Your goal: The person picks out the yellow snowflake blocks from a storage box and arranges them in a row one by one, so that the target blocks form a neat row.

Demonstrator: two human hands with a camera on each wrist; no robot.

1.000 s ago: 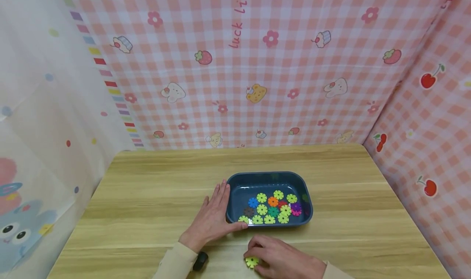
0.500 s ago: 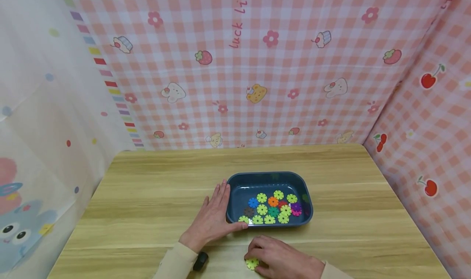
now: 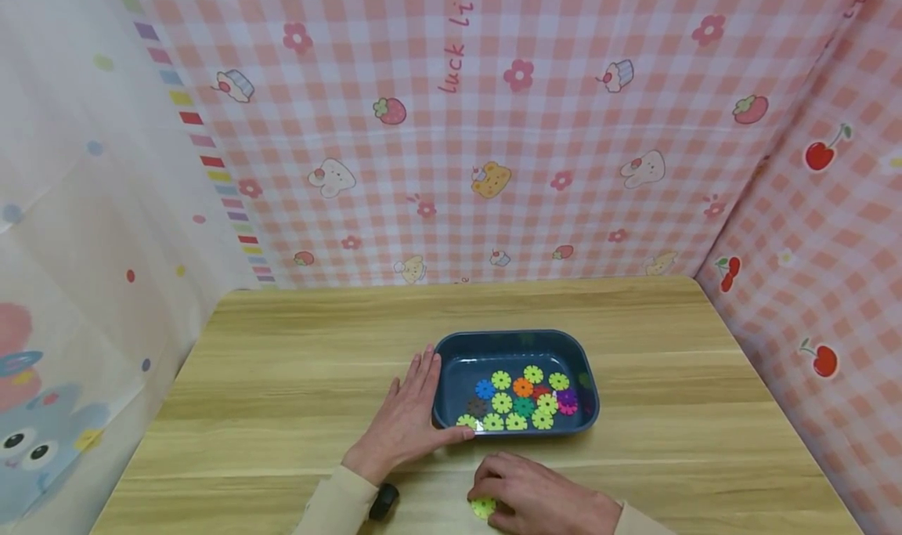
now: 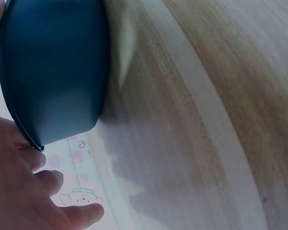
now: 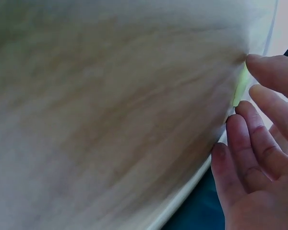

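Note:
A dark blue rectangular tray point(image 3: 451, 347) stands on the wooden table. Inside it lie several notched plastic snowflake discs, mostly yellow-green, with an orange disc point(image 3: 523, 387), a blue disc point(image 3: 484, 388) and a green disc point(image 3: 524, 406) among them. My left hand point(image 3: 402, 429) rests along the tray's left side, fingers straight, thumb at the near rim; the left wrist view shows the fingers beside the tray's outer wall. Close to the table's front, my right hand point(image 3: 539, 494) pinches a yellow-green snowflake disc point(image 3: 483, 507) between thumb and fingers. In the right wrist view only a sliver of that disc shows.
A small black object point(image 3: 384, 501) sits beside the left sleeve, partly hidden. Pink checked cloth point(image 3: 451, 143) hangs behind the table point(image 3: 296, 363) and along its right side. A white patterned cloth point(image 3: 106, 229) hangs on the left.
The pinched disc and the right fingertips have shifted very slightly toward the table's front, and a little less of the disc's face shows. My left hand and the tray have stayed put.

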